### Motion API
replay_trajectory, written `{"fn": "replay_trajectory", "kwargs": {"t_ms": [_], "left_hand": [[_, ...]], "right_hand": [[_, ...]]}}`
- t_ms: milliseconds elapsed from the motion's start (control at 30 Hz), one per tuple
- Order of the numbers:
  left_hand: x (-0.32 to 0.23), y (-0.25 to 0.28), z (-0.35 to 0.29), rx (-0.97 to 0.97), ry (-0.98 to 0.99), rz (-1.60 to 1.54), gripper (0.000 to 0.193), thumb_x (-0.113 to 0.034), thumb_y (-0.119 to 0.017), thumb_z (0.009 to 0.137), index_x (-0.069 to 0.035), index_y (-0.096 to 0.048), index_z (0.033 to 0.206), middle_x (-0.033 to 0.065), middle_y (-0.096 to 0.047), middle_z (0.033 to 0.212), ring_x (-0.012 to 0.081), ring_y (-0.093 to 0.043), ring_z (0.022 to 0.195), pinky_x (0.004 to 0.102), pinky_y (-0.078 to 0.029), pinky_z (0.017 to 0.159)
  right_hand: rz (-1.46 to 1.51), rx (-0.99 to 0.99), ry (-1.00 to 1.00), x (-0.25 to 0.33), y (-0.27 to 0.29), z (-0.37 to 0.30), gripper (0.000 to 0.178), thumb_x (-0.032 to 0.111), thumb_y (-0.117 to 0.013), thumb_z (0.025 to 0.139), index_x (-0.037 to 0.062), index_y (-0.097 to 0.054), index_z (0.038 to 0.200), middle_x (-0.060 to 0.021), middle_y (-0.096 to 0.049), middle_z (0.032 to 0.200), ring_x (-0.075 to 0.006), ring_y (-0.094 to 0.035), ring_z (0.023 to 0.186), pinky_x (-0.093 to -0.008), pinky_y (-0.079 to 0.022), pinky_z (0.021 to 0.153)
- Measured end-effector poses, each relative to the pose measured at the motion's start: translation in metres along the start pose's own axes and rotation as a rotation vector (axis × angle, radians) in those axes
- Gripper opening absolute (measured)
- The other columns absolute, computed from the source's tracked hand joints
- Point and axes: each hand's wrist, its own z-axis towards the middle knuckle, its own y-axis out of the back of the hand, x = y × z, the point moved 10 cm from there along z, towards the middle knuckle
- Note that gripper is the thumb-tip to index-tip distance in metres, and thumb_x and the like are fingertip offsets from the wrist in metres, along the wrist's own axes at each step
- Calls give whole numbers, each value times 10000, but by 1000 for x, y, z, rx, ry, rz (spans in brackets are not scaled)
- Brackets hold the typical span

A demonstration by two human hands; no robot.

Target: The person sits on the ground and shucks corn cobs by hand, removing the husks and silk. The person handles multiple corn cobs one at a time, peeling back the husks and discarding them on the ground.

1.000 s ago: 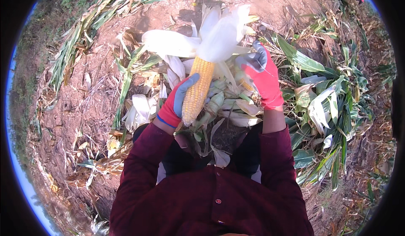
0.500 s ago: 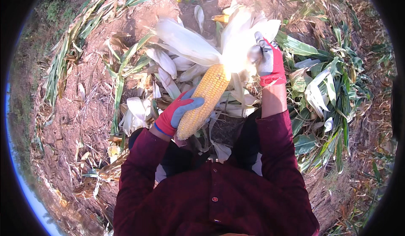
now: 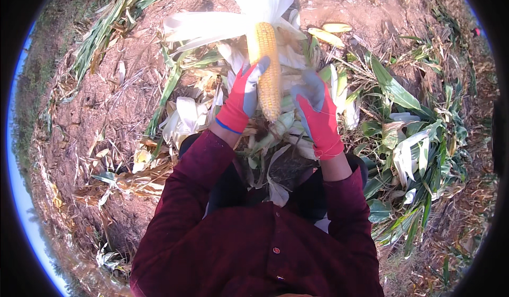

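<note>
A yellow corn cob (image 3: pixel 268 66) stands upright in front of me, its pale husk leaves (image 3: pixel 212 24) peeled back and spread at the far end. My left hand (image 3: pixel 243 96), in a red and grey glove, grips the cob's lower part from the left. Just right of the cob's base is my right hand (image 3: pixel 317 114), in a matching glove, with fingers half curled and nothing clearly held in it. Both dark red sleeves come up from the lower edge.
A heap of stripped pale husks (image 3: pixel 185 118) lies on the brown soil below my hands. Green corn leaves and stalks (image 3: pixel 408 101) lie piled to the right, more stalks (image 3: pixel 111 26) at the far left. Two yellow cobs (image 3: pixel 328 33) lie on the ground beyond.
The cob has swung from a slant to upright and moved away from me. My right hand has left the husk at the top and dropped beside the cob's base.
</note>
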Motion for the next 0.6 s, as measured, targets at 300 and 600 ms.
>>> {"fn": "replay_trajectory", "kwargs": {"t_ms": [300, 600], "left_hand": [[-7, -34, -21, -14, -502, 1180, 823, -246, -777, 705, -9, -352, 1370, 170, -540, 1188, 295, -582, 997, 372, -483, 830], [38, -89, -48, 239, -584, 1590, 918, -371, -765, 657, -17, -332, 1385, 204, -464, 1302, 340, -515, 1130, 419, -439, 910]], "right_hand": [[169, -194, -198, -27, 33, 13, 608, 111, -716, 802, -7, -402, 1309, -138, -538, 1197, -193, -597, 1006, -301, -504, 843], [722, -363, -185, -64, 52, 37, 377, 371, -496, 936, 59, -531, 1144, -77, -605, 980, -200, -601, 848, -360, -504, 754]]}}
